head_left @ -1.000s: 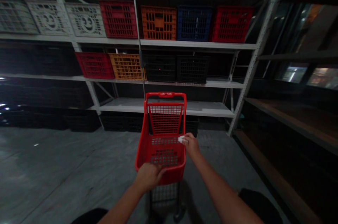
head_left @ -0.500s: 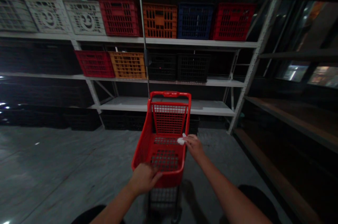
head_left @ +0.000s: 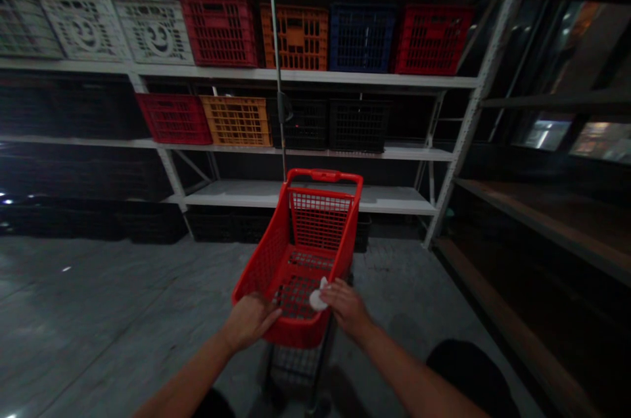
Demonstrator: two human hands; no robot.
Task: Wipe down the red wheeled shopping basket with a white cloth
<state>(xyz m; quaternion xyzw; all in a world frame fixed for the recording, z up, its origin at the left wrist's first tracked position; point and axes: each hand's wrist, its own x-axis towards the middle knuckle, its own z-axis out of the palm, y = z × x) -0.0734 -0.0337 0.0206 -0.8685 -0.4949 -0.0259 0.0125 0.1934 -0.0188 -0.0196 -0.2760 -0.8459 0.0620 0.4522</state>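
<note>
A small red plastic shopping cart (head_left: pixel 315 234) stands on the grey floor just in front of me, its basket empty and its far handle raised. My left hand (head_left: pixel 248 321) is closed over the near rim of the basket at its left corner. My right hand (head_left: pixel 344 305) rests on the right rim close to the near corner, fingers pinched on a small white wad (head_left: pixel 318 298), perhaps a cloth or tissue, pressed against the rim.
White metal shelving (head_left: pixel 305 79) ahead carries red, orange, blue, white and black plastic crates. The lowest white shelf (head_left: pixel 276 194) is bare. Black crates sit on the floor at left. Dark wooden racking (head_left: pixel 542 221) runs along the right side. My knees show at the bottom.
My right hand with the white wad slid back along the right rim toward me. The cart swung, its far end turning to the right. My left hand kept its grip on the near rim.
</note>
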